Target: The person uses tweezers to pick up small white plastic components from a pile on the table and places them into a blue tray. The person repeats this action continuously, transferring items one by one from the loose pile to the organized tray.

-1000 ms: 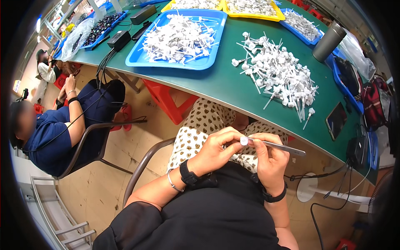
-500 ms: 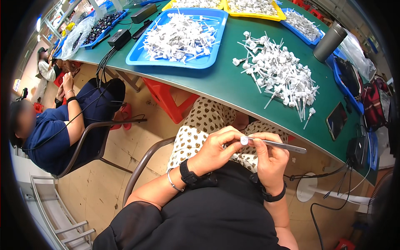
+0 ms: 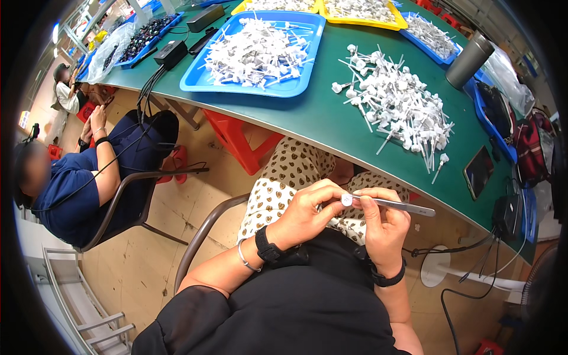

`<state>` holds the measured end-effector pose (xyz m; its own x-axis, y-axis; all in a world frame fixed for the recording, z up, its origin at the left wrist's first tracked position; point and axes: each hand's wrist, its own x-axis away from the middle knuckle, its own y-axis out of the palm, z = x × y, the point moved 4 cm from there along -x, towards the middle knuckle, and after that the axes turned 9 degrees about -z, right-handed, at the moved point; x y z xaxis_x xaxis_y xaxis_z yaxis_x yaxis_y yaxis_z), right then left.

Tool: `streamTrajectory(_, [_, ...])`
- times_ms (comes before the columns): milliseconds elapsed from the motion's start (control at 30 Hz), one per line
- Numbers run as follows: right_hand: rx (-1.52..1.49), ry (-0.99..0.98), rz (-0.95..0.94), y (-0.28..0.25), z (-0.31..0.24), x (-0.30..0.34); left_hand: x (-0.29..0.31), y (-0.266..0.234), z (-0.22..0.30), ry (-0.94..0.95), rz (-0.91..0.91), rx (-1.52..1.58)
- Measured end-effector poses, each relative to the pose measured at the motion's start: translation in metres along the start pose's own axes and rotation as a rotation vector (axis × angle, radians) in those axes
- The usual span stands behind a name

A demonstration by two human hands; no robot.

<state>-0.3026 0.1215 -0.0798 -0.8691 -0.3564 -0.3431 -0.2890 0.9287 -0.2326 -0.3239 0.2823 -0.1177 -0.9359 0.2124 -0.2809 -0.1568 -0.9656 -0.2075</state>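
Above my lap, my left hand [image 3: 312,212] is closed, pinching a small white plastic part [image 3: 347,200] between thumb and fingertips. Its round face is turned up. My right hand [image 3: 383,223] grips a pair of metal tweezers [image 3: 408,206], with the tips reaching the white part and the back end pointing right. The two hands nearly meet. On the green table beyond them lies a loose pile of white parts with thin stems [image 3: 405,103]. Left of that pile, a blue tray [image 3: 287,89] holds a heap of similar white parts.
Yellow trays [image 3: 362,22] and another blue tray stand at the back. A dark metal flask [image 3: 469,60] and a phone [image 3: 478,172] rest on the table's right. Black boxes with cables [image 3: 171,54] sit at the left. A co-worker [image 3: 77,189] sits on a chair at my left.
Both hands hold nearly the same position, with the white part and tweezers still together. The view has shifted very slightly.
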Motion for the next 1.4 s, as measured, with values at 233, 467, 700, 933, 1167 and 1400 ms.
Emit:
streamTrajectory(233, [-0.007, -0.005, 0.014, 0.0012, 0.0009, 0.0006, 0.0007, 0.0015, -0.0036, 0.000, -0.002, -0.005])
streamTrajectory(467, [0.046, -0.027, -0.019, 0.0011, -0.0007, 0.0004, 0.0011, 0.0016, -0.0030, -0.019, -0.020, -0.010])
streamTrajectory(700, [0.119, -0.059, -0.035, 0.0017, -0.0029, -0.0015, 0.0012, 0.0028, -0.0021, -0.028, -0.018, 0.002])
streamTrajectory(933, [0.084, -0.044, -0.018, 0.0021, -0.0011, -0.0006, 0.0007, 0.0021, -0.0014, -0.035, -0.018, 0.016])
streamTrajectory(1167, [0.084, -0.038, -0.018, 0.0017, 0.0003, 0.0002, 0.0010, 0.0008, -0.0016, -0.060, -0.040, 0.018])
streamTrajectory(1400, [0.158, -0.085, -0.055, 0.0018, -0.0031, -0.0020, 0.0012, 0.0023, -0.0020, -0.013, -0.043, -0.027])
